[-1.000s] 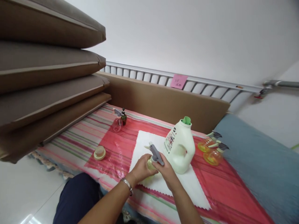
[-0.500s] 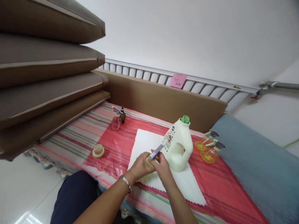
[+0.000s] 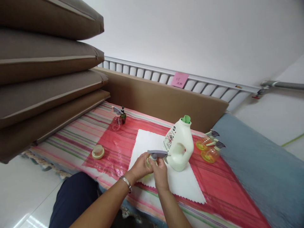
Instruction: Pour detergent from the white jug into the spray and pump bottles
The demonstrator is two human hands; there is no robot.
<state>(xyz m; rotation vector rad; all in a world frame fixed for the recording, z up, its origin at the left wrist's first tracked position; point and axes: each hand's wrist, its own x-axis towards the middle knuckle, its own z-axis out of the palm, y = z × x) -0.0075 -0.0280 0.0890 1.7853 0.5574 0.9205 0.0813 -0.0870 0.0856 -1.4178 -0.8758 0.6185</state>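
My left hand [image 3: 140, 166] is wrapped round a small yellowish spray bottle over the white cloth [image 3: 187, 185]. My right hand [image 3: 160, 171] grips the neck under the bottle's grey trigger head [image 3: 157, 154], which points right. A large white detergent jug [image 3: 179, 145] with a green spout stands just right of my hands on the cloth.
Two orange spray bottles [image 3: 210, 148] lie right of the jug. A pink spray bottle [image 3: 117, 120] and a dark pump bottle [image 3: 123, 116] stand at the back left. A round cap [image 3: 98, 152] lies on the striped cover. Stacked brown cushions [image 3: 47, 82] overhang the left; a blue mattress [image 3: 256, 171] lies right.
The grey trigger head has turned round between my hands, from pointing back-left to pointing right. The view has shifted slightly.
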